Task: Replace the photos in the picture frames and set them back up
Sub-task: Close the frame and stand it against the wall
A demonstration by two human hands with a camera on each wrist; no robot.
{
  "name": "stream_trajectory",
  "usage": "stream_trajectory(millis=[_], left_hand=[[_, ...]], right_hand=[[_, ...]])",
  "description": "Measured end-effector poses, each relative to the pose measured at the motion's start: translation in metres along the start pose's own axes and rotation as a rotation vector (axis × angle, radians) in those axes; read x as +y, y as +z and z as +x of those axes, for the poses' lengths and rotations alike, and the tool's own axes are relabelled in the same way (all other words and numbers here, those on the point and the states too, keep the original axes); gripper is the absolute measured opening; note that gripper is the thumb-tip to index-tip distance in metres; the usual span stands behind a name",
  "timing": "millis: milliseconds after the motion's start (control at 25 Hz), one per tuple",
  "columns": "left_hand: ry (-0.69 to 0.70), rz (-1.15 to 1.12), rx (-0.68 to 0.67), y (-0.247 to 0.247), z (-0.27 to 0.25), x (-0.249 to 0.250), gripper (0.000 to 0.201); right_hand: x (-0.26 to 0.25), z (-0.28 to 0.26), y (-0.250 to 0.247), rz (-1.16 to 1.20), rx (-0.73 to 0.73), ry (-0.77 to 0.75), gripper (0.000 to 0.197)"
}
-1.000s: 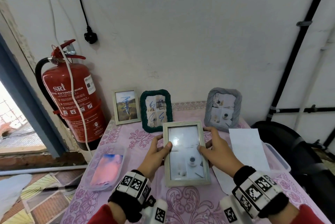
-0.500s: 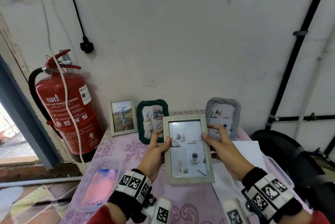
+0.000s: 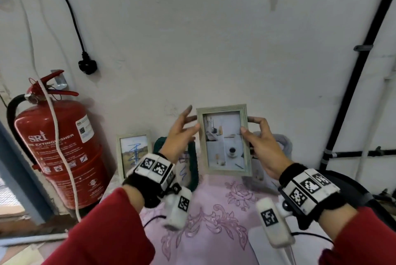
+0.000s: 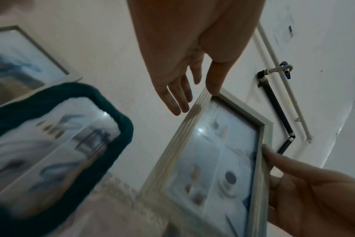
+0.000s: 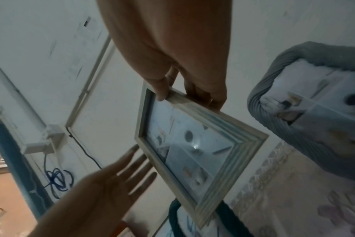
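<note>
**Right wrist view: pale wooden frame held at its top edge**

From the top centre, the right hand (image 5: 172, 64) pinches the pale wooden picture frame (image 5: 219, 144), thumb on its front. The left hand (image 5: 103, 192), fingers straight, reaches from lower left. A grey ribbed frame (image 5: 274, 112) stands at right.

The held frame (image 3: 224, 140) has a pale, grained wood-look moulding with ridged profiling and a glossy glazed front that reflects a light spot. The green frame (image 4: 120, 121) and the grey frame (image 5: 278, 89) are wrapped in ribbed, matt cord or yarn. The tablecloth (image 3: 214, 221) is pink patterned cloth with a slight sheen; the fire extinguisher (image 3: 62, 136) is glossy red-painted metal.
</note>
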State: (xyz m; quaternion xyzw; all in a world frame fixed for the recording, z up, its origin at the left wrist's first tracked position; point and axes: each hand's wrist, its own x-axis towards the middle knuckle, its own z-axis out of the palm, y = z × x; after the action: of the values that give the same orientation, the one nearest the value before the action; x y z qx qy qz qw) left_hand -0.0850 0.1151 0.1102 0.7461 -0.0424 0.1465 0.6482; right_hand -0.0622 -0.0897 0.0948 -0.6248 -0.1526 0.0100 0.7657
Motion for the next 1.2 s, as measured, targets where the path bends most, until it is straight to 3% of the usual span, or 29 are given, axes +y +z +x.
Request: stream_trajectory(millis=[200, 480, 720, 1040, 1200], left_hand=[[-0.012, 0.315, -0.081, -0.013, 0.085, 0.008, 0.042], [-0.102, 0.529, -0.121, -0.018, 0.158, -0.049, 0.045], [-0.222, 0.743, -0.257, -0.013, 0.182, -0.078, 0.053], [-0.245, 0.829, -0.304, -0.004, 0.191, -0.083, 0.055], [-0.287, 0.919, -0.408, -0.003, 0.183, -0.090, 0.056]], right_hand=[[0.024, 0.068, 0.010, -0.064, 0.041, -0.060, 0.020], [0.093, 0.140, 0.021, -0.083, 0.129, -0.044, 0.020], [0.137, 0.165, 0.019, -0.080, 0.205, 0.050, 0.019], [0.154, 0.180, 0.017, -0.061, 0.280, 0.130, 0.020], [0.167, 0.169, 0.012, -0.061, 0.304, 0.196, 0.020]])
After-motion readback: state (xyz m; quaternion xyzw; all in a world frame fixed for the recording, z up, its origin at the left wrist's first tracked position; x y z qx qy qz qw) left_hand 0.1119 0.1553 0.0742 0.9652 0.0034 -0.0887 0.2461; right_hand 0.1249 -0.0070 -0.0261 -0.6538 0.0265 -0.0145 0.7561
